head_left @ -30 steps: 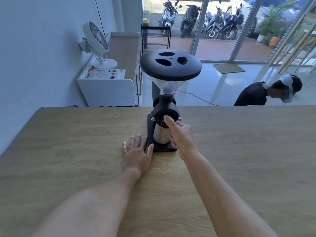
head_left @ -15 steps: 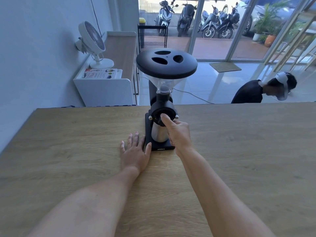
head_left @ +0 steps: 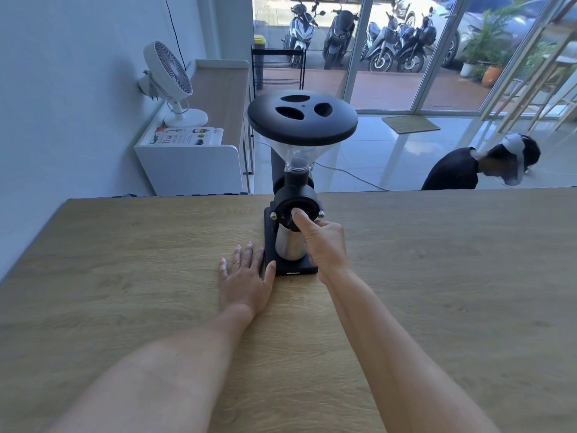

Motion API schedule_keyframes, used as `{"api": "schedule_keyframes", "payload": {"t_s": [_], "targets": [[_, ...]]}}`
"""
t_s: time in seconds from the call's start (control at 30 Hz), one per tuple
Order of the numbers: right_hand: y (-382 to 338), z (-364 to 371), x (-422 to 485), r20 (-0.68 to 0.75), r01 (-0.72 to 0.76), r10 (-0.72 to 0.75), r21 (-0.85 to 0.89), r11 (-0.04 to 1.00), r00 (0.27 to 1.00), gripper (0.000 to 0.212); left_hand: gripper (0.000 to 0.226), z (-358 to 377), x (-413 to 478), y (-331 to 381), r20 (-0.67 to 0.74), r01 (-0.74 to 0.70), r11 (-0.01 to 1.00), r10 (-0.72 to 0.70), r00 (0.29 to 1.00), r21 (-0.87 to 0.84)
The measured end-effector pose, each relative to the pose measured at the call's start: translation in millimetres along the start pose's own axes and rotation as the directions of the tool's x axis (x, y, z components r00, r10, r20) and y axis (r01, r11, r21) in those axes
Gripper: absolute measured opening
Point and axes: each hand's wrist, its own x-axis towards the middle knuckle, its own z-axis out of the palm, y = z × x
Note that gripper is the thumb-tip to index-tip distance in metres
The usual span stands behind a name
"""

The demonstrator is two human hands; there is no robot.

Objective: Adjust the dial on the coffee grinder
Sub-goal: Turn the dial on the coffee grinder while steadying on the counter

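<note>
A black coffee grinder (head_left: 302,120) with a wide lid and clear hopper stands near the far edge of the wooden table (head_left: 125,276). Its round black dial (head_left: 285,210) faces me, above a steel cup (head_left: 288,245). My right hand (head_left: 326,245) grips the dial, thumb on its front and fingers curled around the right side. My left hand (head_left: 245,276) lies flat on the table, fingers spread, its thumb touching the left edge of the grinder's black base (head_left: 295,270).
Beyond the table's far edge a white cabinet (head_left: 190,164) carries a white fan (head_left: 170,79) and a booklet. A person in a black shirt (head_left: 452,173) bends down at the right. A cable runs over the tiled floor; glass doors show parked scooters.
The hands and grinder keep the same pose; my right thumb stays pressed on the dial. Only the view has shifted slightly.
</note>
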Motion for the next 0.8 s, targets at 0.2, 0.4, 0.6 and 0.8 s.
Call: {"api": "schedule_keyframes", "payload": {"t_s": [0.2,0.4,0.6,0.8], "targets": [[2.6,0.7,3.6,-0.017,0.025,-0.026,-0.031,0.999,1.0,0.031,0.064,-1.3,-0.9,0.6,0.0,0.0,1.0,0.0,1.0,-0.003],[2.5,1.0,5.1,-0.033,0.04,-0.042,-0.063,0.997,0.999,0.027,0.064,-0.3,-0.2,0.4,0.007,0.005,1.0,-0.005,1.0,0.002],[6.3,0.6,1.6,0.01,0.035,-0.035,-0.046,0.998,0.999,0.026,0.064,-3.2,-1.3,1.6,0.014,0.005,1.0,-0.005,1.0,-0.003],[8.9,2.1,2.9,0.08,-0.06,0.057,0.03,0.998,0.995,0.032,0.064,-3.2,-1.7,0.8,0.012,0.002,1.0,-0.002,1.0,-0.008]]}}
